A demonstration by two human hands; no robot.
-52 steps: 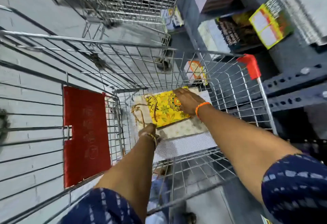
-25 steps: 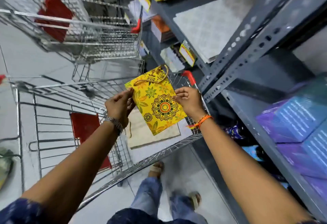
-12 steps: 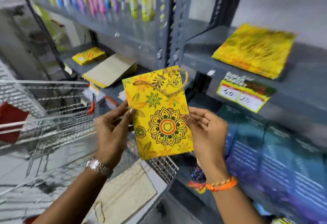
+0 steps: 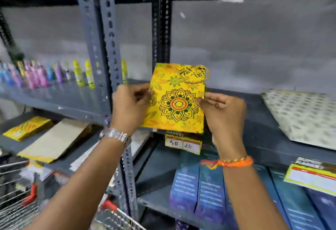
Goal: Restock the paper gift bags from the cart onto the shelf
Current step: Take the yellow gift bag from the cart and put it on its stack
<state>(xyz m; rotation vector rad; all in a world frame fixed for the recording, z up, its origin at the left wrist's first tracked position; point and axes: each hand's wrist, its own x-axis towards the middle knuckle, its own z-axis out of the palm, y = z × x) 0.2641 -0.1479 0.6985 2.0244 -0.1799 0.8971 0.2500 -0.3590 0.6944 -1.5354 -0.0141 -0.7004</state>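
A flat yellow paper gift bag (image 4: 177, 99) with a mandala print and gold cord handles is held upright in front of the grey metal shelf (image 4: 258, 120). My left hand (image 4: 130, 108) pinches its left edge and my right hand (image 4: 222, 113) holds its right edge. The bag's lower edge sits at the shelf's front lip, just above a yellow price tag (image 4: 182, 144). The wire cart (image 4: 116, 217) shows only at the bottom left, with its red handle end visible.
A white patterned bag (image 4: 303, 115) lies flat on the same shelf to the right. Blue boxes (image 4: 200, 184) fill the shelf below. Left bay holds coloured bottles (image 4: 45, 75), a yellow bag stack (image 4: 27, 127) and a beige bag (image 4: 54, 139). A grey upright post (image 4: 109, 66) divides the bays.
The yellow bag came up out of the cart in both hands. It now stands at the front edge of the grey shelf, higher and farther forward than before.
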